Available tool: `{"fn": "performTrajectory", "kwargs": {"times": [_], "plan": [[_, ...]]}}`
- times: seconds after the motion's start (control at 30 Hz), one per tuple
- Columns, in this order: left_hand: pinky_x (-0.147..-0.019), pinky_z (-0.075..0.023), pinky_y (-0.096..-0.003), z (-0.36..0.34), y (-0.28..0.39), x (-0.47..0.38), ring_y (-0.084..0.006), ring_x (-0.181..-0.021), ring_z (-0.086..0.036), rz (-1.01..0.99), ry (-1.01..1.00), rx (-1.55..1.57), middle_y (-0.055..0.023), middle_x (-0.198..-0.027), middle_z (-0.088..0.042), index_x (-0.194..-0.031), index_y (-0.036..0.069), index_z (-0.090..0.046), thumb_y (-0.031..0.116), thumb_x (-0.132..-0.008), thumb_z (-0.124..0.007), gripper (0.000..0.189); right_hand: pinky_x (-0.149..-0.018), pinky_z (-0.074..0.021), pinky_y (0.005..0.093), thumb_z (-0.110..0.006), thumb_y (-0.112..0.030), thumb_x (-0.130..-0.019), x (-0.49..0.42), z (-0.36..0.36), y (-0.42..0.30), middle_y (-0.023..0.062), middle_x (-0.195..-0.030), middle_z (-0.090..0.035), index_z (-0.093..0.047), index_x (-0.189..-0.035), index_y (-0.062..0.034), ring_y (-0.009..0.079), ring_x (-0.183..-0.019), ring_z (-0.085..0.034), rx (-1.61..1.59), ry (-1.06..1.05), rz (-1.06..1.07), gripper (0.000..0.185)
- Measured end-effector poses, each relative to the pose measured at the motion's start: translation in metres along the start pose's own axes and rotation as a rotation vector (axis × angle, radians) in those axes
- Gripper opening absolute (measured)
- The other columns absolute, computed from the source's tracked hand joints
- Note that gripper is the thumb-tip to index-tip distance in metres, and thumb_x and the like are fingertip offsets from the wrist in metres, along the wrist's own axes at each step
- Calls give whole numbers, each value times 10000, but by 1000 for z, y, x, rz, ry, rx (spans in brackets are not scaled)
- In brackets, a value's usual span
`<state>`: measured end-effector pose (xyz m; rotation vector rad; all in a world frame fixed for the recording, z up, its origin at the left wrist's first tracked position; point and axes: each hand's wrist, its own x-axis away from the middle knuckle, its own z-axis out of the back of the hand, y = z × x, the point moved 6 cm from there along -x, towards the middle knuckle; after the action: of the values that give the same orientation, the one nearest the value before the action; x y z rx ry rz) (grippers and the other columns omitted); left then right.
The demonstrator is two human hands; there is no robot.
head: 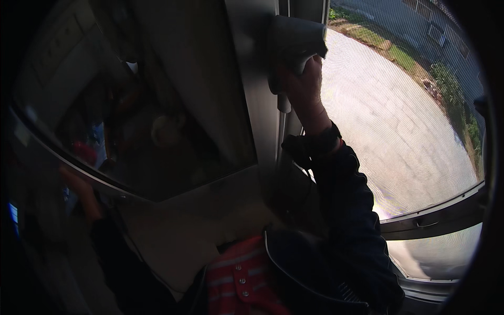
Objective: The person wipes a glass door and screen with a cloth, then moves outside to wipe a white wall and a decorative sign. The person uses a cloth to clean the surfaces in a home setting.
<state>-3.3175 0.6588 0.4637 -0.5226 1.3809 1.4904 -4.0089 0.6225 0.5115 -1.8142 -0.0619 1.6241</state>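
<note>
My right hand (305,86) is raised and presses a bunched grey cloth (297,37) against the upright metal frame (258,102) of a glass-paned door or window. At the left, my left hand (78,183) is at the outer edge of the dark glass pane (189,130), by its thin light rim; its fingers are partly hidden in shadow, so its hold is unclear. The pane shows dim reflections or shapes, among them a red patch.
A mesh screen (397,118) stands at the right, with a paved yard, plants (453,86) and a grey wall beyond it. Its dark lower crossbar (433,224) runs below. A dark object with a strap or cord (299,151) is near my right wrist.
</note>
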Motion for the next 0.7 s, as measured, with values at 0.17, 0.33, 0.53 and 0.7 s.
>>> {"fn": "performTrajectory", "kwargs": {"times": [0.17, 0.33, 0.53, 0.7], "plan": [[-907, -440, -379, -8, 8, 11, -261, -1116, -510, 409, 60, 565, -156, -1237, -501, -1279, 34, -437, 475, -954, -234, 584, -977, -334, 416, -666, -151, -636, 5, -28, -23, 189, -1294, -396, -528, -1182, -71, 364, -1198, -377, 224, 25, 296, 568], [-884, -455, -384, -8, 0, 8, -255, -1044, -546, 383, 29, 584, -171, -1155, -536, -1233, 6, -462, 447, -958, -226, 571, -919, -394, 387, -634, -90, -672, 38, -35, 13, 171, -1229, -444, -537, -1154, -64, 346, -1134, -427, 377, 48, 211, 492], [-884, -388, -356, -10, -55, 19, -260, -1024, -504, 217, 111, 423, -171, -1105, -530, -1150, -26, -495, 352, -978, -330, 447, -905, -405, 387, -656, -68, -678, 120, -34, 97, 159, -1188, -477, -569, -1101, -58, 331, -1092, -461, -338, 113, -470, 432], [-847, -422, -337, -35, -56, 13, -186, -1008, -514, 228, -33, 858, -64, -1144, -525, -1221, 82, -480, 424, -957, -363, 447, -902, -410, 393, -680, -56, -666, 131, -26, 91, 155, -1172, -493, -598, -1053, -49, 324, -1073, -484, -461, 103, -439, 395]]}}
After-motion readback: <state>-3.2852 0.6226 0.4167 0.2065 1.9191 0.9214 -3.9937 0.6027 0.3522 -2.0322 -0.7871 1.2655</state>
